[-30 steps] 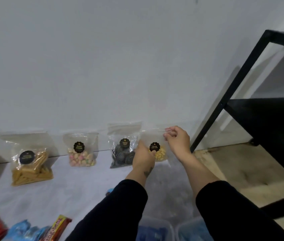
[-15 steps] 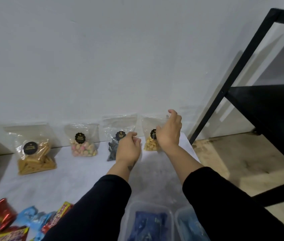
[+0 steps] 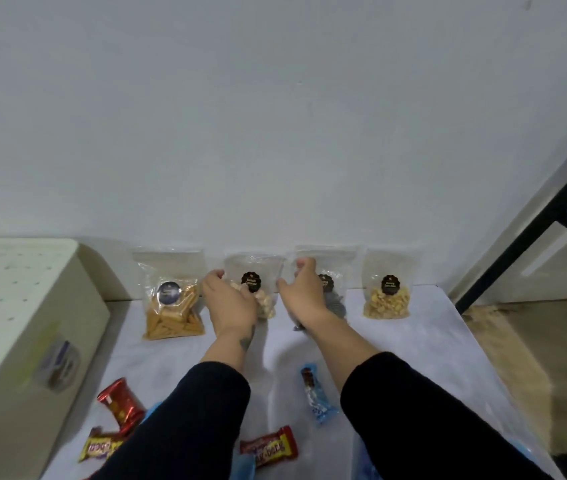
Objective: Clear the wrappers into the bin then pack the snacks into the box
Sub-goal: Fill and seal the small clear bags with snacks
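both hands flank a clear snack bag [image 3: 253, 271] of pale puffs with a black round label; left hand [image 3: 229, 301] and right hand [image 3: 304, 292] are spread, fingers curled beside it.

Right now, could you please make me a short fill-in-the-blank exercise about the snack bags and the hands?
1. ____ clear bags stand along the wall.
2. Both hands reach for the ____ bag from the left.
3. The blue bar lies between the two ____.
4. The bag of sticks stands nearest the cream ____.

Missing words: four; second; arms; box
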`<state>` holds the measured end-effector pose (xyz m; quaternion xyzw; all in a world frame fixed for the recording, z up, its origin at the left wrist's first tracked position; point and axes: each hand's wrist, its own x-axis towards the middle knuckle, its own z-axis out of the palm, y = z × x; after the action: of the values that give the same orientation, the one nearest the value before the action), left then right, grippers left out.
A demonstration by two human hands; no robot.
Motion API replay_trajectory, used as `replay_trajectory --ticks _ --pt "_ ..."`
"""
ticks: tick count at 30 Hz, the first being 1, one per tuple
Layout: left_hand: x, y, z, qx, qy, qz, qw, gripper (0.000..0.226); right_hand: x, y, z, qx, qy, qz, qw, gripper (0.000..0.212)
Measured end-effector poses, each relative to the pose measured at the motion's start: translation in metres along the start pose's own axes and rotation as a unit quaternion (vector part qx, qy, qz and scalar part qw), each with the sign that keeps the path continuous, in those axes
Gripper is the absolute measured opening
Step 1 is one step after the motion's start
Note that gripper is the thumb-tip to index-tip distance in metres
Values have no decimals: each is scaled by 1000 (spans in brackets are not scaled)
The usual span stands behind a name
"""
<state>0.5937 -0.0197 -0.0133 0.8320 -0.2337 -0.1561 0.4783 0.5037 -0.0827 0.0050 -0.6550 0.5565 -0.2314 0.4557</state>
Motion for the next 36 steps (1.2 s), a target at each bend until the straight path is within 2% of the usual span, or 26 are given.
replay_trajectory --ticks 3,7,10,14,18,23,26,36 --pt "11 -1 0 -78 -51 -24 995 58 7 -6 13 40 -2 26 999 47" --pt "10 -6 -6 -112 -75 -33 990 52 -5 -15 17 71 9 20 997 35" --pt "1 -10 -18 -63 -57 54 995 29 -23 -12 14 34 23 -35 999 21" --pt "-17 -14 -39 -123 -56 113 984 18 -56 -5 1 37 14 -85 996 6" --pt "-36 -21 -57 -178 -105 109 972 4 -87 8 -10 38 -11 -93 995 9" --pt "-53 -32 -68 -194 -173 75 963 6 -108 23 -20 -6 24 -96 995 8" --pt "-57 -32 -70 -197 -188 70 960 12 -113 24 -26 -48 34 -117 991 7" --pt "-57 -31 -72 -210 -212 42 954 13 -113 23 -26 -56 44 -115 991 8"
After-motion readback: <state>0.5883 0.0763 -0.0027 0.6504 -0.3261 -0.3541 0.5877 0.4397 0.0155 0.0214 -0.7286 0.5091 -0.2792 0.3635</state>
